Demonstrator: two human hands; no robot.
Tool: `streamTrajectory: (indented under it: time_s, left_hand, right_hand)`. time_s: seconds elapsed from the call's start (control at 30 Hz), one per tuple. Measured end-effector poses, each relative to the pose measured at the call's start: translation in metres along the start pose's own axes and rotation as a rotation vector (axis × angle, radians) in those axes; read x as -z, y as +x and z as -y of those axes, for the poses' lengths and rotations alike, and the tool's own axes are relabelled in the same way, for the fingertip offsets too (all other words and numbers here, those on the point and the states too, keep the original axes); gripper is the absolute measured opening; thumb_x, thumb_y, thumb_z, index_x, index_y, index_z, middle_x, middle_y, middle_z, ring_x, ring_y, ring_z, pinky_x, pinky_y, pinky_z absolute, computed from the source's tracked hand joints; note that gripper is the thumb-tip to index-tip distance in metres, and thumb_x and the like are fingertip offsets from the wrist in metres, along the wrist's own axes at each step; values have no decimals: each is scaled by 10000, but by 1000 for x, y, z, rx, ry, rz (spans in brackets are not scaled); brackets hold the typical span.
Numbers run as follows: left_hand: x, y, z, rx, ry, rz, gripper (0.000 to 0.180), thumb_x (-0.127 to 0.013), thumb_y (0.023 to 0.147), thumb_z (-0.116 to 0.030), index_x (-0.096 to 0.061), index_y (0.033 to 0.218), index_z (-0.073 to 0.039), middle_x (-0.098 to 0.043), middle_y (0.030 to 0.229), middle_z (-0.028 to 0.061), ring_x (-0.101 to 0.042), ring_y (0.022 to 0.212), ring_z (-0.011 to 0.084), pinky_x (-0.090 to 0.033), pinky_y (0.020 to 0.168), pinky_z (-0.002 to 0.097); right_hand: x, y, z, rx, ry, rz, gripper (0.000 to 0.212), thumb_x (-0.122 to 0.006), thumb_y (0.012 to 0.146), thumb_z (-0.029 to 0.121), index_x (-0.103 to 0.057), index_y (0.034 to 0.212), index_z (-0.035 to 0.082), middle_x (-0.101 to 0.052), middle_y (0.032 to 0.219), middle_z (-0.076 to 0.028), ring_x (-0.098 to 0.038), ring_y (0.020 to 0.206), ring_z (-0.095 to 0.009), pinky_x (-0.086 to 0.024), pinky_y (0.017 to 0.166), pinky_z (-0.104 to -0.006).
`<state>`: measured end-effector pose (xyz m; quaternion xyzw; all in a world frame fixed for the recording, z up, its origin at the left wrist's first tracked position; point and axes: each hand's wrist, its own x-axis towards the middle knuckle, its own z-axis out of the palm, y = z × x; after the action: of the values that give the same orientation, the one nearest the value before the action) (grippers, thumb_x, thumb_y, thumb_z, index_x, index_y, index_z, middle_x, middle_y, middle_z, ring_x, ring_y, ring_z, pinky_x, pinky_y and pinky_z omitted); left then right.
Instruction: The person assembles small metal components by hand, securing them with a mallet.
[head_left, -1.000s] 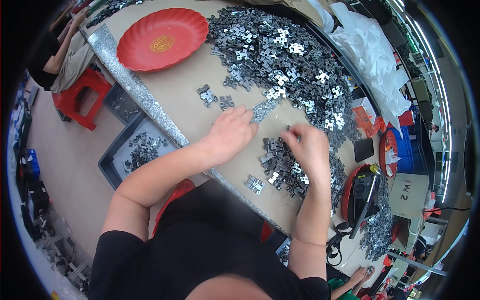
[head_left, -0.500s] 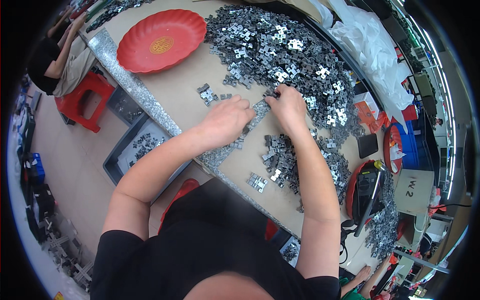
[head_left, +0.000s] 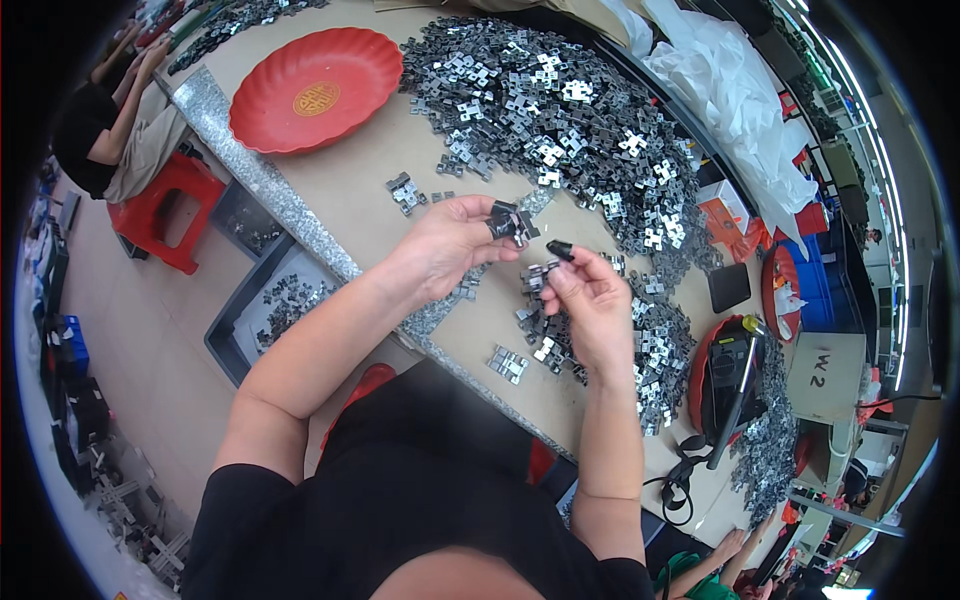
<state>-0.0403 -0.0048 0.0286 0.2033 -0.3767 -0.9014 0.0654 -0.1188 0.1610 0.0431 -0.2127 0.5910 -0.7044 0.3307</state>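
Observation:
My left hand (head_left: 447,243) is closed on small metal clips (head_left: 519,229), held between thumb and fingers above the table. Facing it, my right hand (head_left: 596,312) pinches another metal clip (head_left: 538,277). Black coverings show on some fingertips of both hands. A gap separates the two hands. Beyond them spreads a large heap of shiny and dark metal clips (head_left: 530,110), with a smaller pile (head_left: 655,340) on the near side of my right hand. Short joined rows of clips (head_left: 508,364) lie near the table's front edge, and a few loose clips (head_left: 406,192) lie left of the heap.
A scalloped red plate (head_left: 350,75) sits at the far left of the table (head_left: 345,170). Grey bins (head_left: 232,335) holding clips and a red stool (head_left: 175,212) stand left. White plastic sheeting (head_left: 725,100) lies far right, and a black-handled tool (head_left: 735,400) nearer. Other people work at both sides.
Both hands have come up off the table. My right hand has drawn back toward me and opened its pinch to view, and clips now show in both hands.

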Motion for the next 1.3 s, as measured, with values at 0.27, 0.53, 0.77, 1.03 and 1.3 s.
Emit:
streamTrajectory:
  time_s: [0.27,0.53,0.77,1.03,1.3]
  left_hand:
    - [-11,-17,23,-62,65,53,150,-541,805,-5,-551,956,-6,-598,925,76,-586,837,131,-473,723,276]
    - [-17,-22,25,-47,38,-146,96,-538,807,-41,-571,891,-6,-621,819,52,-562,720,108,-431,647,223]
    - [-8,-20,44,-90,-15,-118,78,-565,811,-74,-578,864,-19,-623,820,58,-564,725,114,-417,643,229]
    - [-11,-22,43,-49,-108,-133,64,-553,801,-47,-580,851,-19,-621,825,60,-561,725,109,-413,640,225]
    - [-13,-29,43,-287,111,26,93,-506,788,30,-577,830,-12,-610,839,28,-554,769,70,-426,734,213]
  right_hand:
    - [-2,-7,-19,36,42,-115,222,-582,816,7,-496,1009,-62,-608,861,-125,-599,657,-120,-519,560,-229]
    - [-3,-10,-27,46,100,-115,192,-578,816,-2,-526,993,-57,-620,870,-123,-616,690,-140,-533,618,-237]
    - [-6,-8,-29,21,112,-146,236,-580,813,-5,-504,1024,-77,-616,854,-140,-618,685,-150,-541,619,-250]
    - [-4,-8,-31,1,69,-128,267,-589,808,-2,-502,1043,-96,-619,828,-144,-621,656,-160,-541,591,-254]
    - [3,-8,-24,-97,152,-85,126,-580,806,-1,-572,924,-46,-619,759,-104,-606,592,-126,-527,530,-222]
